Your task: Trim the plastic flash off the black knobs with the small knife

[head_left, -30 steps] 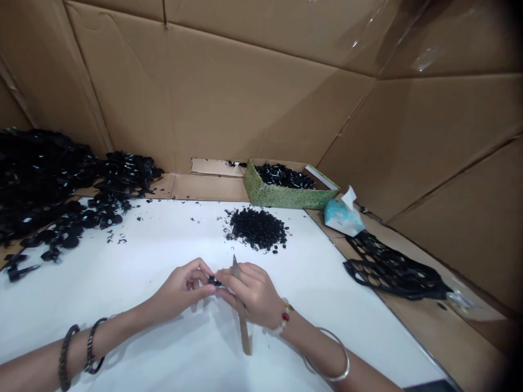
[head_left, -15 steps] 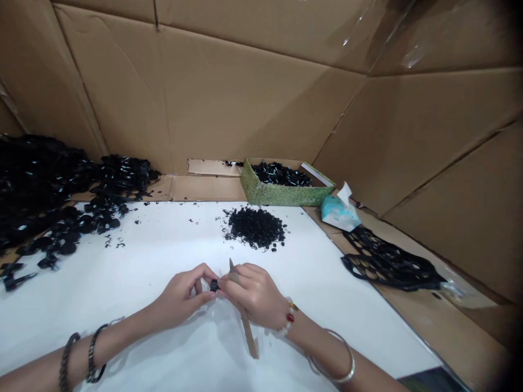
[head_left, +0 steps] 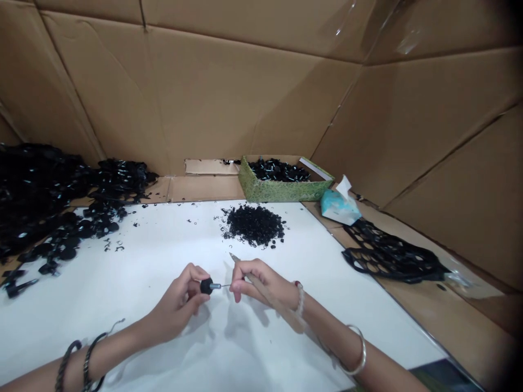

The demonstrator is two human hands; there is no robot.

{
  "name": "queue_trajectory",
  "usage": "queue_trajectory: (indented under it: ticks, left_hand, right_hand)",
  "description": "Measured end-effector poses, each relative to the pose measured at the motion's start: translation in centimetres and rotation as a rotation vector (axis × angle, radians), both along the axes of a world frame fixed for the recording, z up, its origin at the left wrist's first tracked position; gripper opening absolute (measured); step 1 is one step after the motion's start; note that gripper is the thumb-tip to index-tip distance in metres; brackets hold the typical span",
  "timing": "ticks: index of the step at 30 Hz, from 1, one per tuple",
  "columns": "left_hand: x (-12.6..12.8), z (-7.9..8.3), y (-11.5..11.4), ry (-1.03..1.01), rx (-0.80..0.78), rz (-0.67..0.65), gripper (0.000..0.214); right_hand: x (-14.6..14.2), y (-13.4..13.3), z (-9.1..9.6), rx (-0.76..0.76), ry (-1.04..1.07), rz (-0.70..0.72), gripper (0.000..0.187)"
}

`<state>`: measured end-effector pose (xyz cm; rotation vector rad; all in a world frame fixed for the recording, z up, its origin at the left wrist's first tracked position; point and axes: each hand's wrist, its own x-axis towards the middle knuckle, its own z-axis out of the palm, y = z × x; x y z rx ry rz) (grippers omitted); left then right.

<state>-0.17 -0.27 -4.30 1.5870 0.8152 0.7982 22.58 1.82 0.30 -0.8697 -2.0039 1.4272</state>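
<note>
My left hand [head_left: 180, 305] pinches a small black knob with a thin metal pin [head_left: 207, 286] sticking out to the right. My right hand [head_left: 261, 283] is closed too: its fingertips touch the pin's tip, and a slim knife-like tool [head_left: 235, 258] lies along the palm, its point up and away. Both hands hover just above the white sheet [head_left: 155, 256], in front of a pile of tiny black rings [head_left: 255, 225].
A large heap of black parts [head_left: 53, 201] covers the left side. A green box [head_left: 281, 190] with black parts stands at the back, beside a teal tissue pack [head_left: 338, 204]. Black mesh frames [head_left: 392, 256] lie at the right. Cardboard walls enclose the bench.
My hands have drawn apart. The black knob with its pin now shows between them, and the tool's handle has swung under my right forearm.
</note>
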Motion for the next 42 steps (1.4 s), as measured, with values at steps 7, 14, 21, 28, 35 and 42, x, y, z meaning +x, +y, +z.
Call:
queue_trajectory:
  ticks: [7,14,21,28,35,42]
  left_hand:
    - [-0.1,0.0,1.2,0.041,-0.09,0.142,0.017]
    - [-0.1,-0.2,0.7,0.132,0.127,0.064,0.008]
    - [0.0,0.2,-0.1,0.188,0.134,-0.106,0.008]
    - [0.1,0.1,-0.1,0.201,0.104,-0.097,0.012]
    - [0.0,0.1,0.0,0.22,0.114,-0.112,0.013]
    - [0.0,-0.1,0.0,0.228,0.157,-0.119,0.012]
  right_hand:
    - [0.0,-0.3,0.2,-0.068,0.004,0.01,0.034]
    - [1.3,0.3,0.7,-0.077,0.053,-0.029,0.034]
    - [1.1,0.5,0.6,0.235,-0.17,-0.04,0.027]
    - [-0.6,-0.3,-0.7,0.487,-0.257,-0.082,0.028]
    - [-0.8,-0.6,-0.8,0.505,-0.269,-0.055,0.031]
    - [-1.0,-0.8,-0.6,0.555,-0.295,0.012,0.037]
